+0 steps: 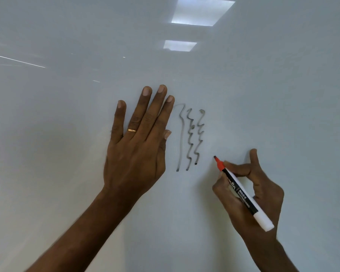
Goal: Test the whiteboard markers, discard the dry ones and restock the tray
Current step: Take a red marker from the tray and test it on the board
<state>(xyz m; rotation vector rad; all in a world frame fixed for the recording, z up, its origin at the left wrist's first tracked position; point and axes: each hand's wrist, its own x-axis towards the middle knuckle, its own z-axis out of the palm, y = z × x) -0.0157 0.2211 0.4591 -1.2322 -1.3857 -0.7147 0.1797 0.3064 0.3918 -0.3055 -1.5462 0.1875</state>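
Left forearm [81, 234] exits at seven o'clock, right forearm [269, 252] at five; right hand [263, 193] half-covers the orange-necked white marker's [241, 191] blurred label.

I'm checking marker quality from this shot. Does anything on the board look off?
Yes: the three squiggles between the left hand and the marker in the right hand look washed-out grey, dark only at their ends, hinting at weak ink.

Two reflected ceiling lights [202, 11], upper right.
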